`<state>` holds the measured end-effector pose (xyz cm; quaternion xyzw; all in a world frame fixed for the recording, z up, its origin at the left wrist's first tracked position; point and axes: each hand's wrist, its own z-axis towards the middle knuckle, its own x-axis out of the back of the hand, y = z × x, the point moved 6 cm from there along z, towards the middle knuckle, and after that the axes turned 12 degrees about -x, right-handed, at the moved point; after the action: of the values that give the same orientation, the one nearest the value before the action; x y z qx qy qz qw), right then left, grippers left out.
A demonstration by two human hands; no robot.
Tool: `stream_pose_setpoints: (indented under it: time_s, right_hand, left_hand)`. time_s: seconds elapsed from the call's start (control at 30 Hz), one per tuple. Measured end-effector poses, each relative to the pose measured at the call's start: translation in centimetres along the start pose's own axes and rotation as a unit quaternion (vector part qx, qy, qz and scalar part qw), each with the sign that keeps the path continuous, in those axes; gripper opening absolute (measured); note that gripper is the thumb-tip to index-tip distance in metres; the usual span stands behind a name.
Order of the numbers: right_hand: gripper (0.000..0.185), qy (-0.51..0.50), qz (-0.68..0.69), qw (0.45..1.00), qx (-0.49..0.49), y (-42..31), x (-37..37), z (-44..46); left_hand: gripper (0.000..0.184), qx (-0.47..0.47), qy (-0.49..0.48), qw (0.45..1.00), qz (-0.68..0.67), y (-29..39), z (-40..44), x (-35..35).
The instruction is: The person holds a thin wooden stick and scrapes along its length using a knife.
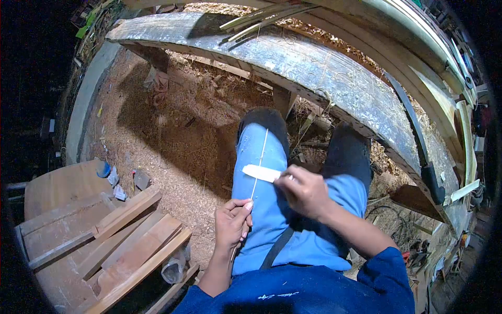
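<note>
My left hand [234, 222] pinches a thin, pale wooden stick [263, 147] between thumb and fingers. The stick runs up and away over my left thigh, on blue cloth. In my right hand [304, 191] is a knife [260, 173], its handle mostly hidden by my closed fingers. The broad, bright blade points left and lies across the stick, just beyond my left thumb. Whether the edge bites into the wood I cannot tell.
A long worn plank bench [293, 60] curves across in front of my knees, with several thin strips [264, 20] on it. A long dark tool [410, 118] lies at its right. Wooden boards [136, 230] are stacked at lower left. Shavings cover the ground [178, 172].
</note>
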<state>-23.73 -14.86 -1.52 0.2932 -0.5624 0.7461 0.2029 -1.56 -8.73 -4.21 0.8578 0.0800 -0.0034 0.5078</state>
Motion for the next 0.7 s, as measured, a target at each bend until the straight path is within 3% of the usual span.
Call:
stream_pose_setpoints:
  time_s: [0.07,0.17,0.2,0.27,0.3,0.33,0.43,0.6,0.7]
  right_hand:
    - [0.012,-0.040,-0.006,0.999,0.009,-0.4,-0.5,-0.6]
    - [0.018,0.052,-0.006,0.991,-0.123,3.4,1.0,1.8]
    - [0.022,0.044,-0.032,0.992,-0.113,3.5,0.8,1.7]
    - [0.026,0.015,-0.029,0.999,-0.003,1.6,-0.2,0.1]
    - [0.013,-0.011,-0.027,1.000,0.011,0.0,-0.1,-0.1]
    - [0.013,-0.025,-0.017,1.000,-0.006,0.0,0.0,0.2]
    - [0.009,0.073,0.016,0.988,-0.137,3.5,1.2,2.6]
    - [0.013,-0.012,0.025,1.000,-0.006,-0.2,-0.1,-0.1]
    - [0.012,0.039,0.029,0.991,-0.121,2.7,0.8,1.9]
  left_hand:
    - [0.015,-0.008,-0.009,1.000,0.001,-0.2,0.0,0.2]
    - [0.015,-0.007,-0.008,1.000,0.000,0.2,-0.3,0.2]
    - [0.015,0.003,-0.005,1.000,0.003,0.3,-0.6,0.1]
    - [0.014,0.013,-0.005,1.000,0.009,0.2,-0.8,0.2]
    - [0.016,0.012,-0.004,1.000,0.017,0.1,-0.8,0.3]
    - [0.018,0.010,-0.002,1.000,0.025,0.1,-0.7,0.4]
    - [0.020,0.006,-0.019,1.000,0.024,0.3,-0.8,0.4]
    - [0.021,0.010,-0.019,1.000,0.018,0.2,-0.6,0.5]
    - [0.019,0.021,-0.016,1.000,0.007,0.2,-0.6,0.7]
